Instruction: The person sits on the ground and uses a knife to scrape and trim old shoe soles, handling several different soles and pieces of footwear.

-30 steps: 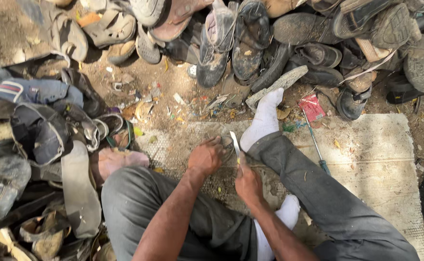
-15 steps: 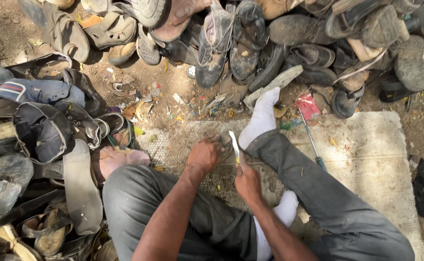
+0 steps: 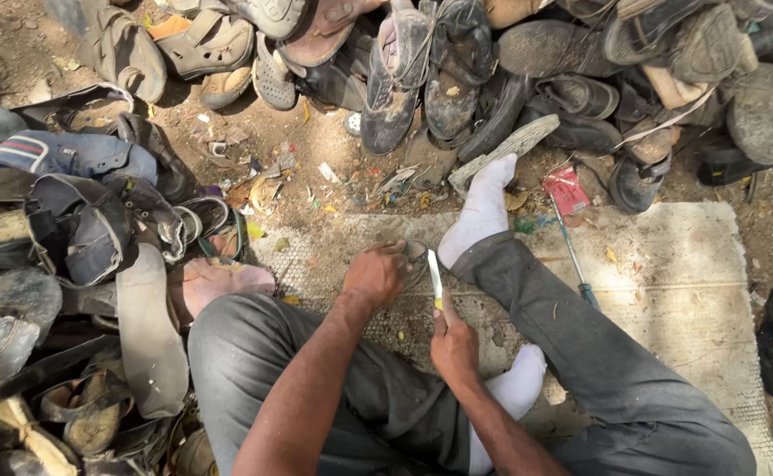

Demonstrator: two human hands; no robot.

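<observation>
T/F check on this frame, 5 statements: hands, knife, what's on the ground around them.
1. The right hand grips a knife with its blade pointing up and away from the person. True.
2. The left hand rests empty on the knee. False: it presses down on a dark, worn piece lying on the mat, right beside the blade.
3. A screwdriver lies on the mat next to the outstretched leg. True.
4. The person's feet are bare. False: the foot in a white sock is plainly covered.
5. Worn shoes and sandals are piled along the top of the view. True.
</observation>
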